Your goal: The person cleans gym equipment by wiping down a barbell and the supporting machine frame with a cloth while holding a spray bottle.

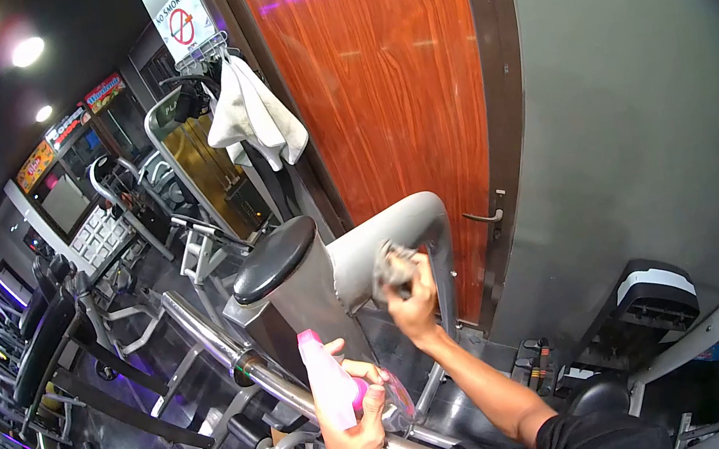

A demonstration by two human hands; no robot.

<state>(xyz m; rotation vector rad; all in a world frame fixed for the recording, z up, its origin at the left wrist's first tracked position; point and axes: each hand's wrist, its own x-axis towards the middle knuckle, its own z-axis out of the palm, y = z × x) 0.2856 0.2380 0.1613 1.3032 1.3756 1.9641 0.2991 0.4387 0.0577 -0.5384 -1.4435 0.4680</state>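
- Open room is lying right of the grey pipe (355, 258); a silver bar's (209, 331) edge is slanting below.
- Below the pipe, the left hand (354, 441) is gripping a bottle (328, 382), its long pale part pointing up, left of the pipe.
- The right hand (415, 310) is holding a blurry rag (392, 268) by the pipe.

Bottle (331, 387)'s pale pink with hot-pink bits, rag (385, 269) looks blotchy grey-beige, door (379, 80) at 12 o'clock is reddish-orange woodgrain, wall (631, 97) at 2 o'clock plain grey.

Right forearm (481, 388) forward, left fingers (373, 403) curled
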